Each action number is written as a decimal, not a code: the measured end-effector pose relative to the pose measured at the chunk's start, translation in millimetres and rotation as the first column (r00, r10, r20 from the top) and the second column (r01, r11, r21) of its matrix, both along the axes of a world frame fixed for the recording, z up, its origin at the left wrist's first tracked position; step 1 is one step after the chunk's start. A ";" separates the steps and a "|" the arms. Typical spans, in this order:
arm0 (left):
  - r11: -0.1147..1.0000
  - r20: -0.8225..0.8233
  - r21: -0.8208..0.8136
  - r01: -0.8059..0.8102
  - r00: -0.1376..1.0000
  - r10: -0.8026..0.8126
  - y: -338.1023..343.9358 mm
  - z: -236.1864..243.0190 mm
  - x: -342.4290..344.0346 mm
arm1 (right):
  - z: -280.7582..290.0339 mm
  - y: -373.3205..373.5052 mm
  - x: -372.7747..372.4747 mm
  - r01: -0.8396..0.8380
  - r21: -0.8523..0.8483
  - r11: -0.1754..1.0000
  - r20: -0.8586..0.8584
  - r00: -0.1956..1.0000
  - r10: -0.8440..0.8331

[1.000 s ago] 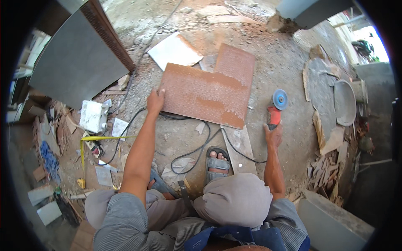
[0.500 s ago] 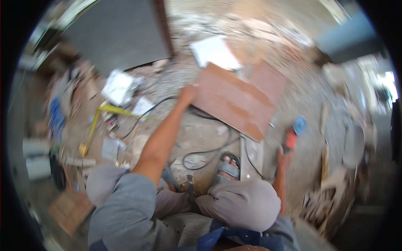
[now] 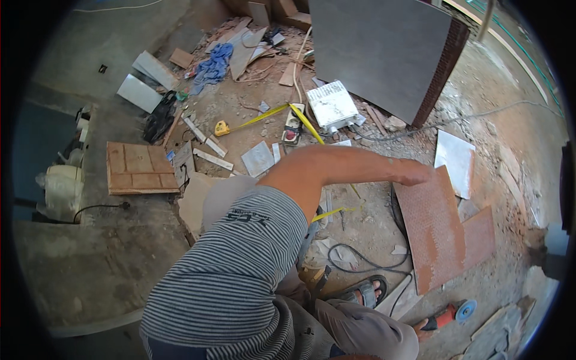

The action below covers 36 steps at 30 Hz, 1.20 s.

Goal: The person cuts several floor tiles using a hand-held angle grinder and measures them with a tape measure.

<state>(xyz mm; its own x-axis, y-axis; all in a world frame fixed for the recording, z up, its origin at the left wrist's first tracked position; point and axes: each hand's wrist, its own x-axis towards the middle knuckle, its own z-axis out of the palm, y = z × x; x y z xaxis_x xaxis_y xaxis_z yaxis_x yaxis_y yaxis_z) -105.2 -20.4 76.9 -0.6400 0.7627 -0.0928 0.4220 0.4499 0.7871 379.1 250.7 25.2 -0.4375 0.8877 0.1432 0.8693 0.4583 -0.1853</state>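
Left hand (image 3: pixel 414 173) out at the tile (image 3: pixel 429 231), right of the frame, fingers right at its upper edge, grip or not I can't tell; lower right, the right hand (image 3: pixel 422 333) has its fingers wrapped around the grinder (image 3: pixel 445 316).

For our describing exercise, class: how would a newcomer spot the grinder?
Find the big reddish-brown tile at picture right. Just below it, the right hand holds the grinder. Its red body and blue disc stand out from the brown tile.
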 end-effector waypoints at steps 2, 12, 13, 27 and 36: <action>0.929 -0.309 -0.178 0.325 0.878 -0.366 -14.1 9.5 -7.2 | 13.1 -14.1 -13.3 -0.122 0.071 0.990 -0.103 0.986 0.129; 0.604 -0.022 -0.365 0.709 0.642 -0.767 -103.5 74.3 38.7 | 72.6 -66.2 -135.0 -0.497 -0.334 0.801 -0.287 0.863 0.416; 0.614 0.009 -0.358 0.704 0.660 -0.751 -111.1 74.7 38.7 | 90.5 -66.7 -147.6 -0.484 -0.437 0.758 -0.260 0.875 0.408; 0.272 0.243 -0.801 -0.533 0.126 0.962 -471.6 359.6 226.9 | 396.1 -68.4 -31.2 -0.152 -0.763 0.629 0.331 0.744 0.581; 0.199 0.375 -0.785 -0.586 -0.195 0.906 -427.8 597.4 425.0 | 555.8 -72.7 3.7 0.250 -0.922 0.297 0.356 0.850 0.388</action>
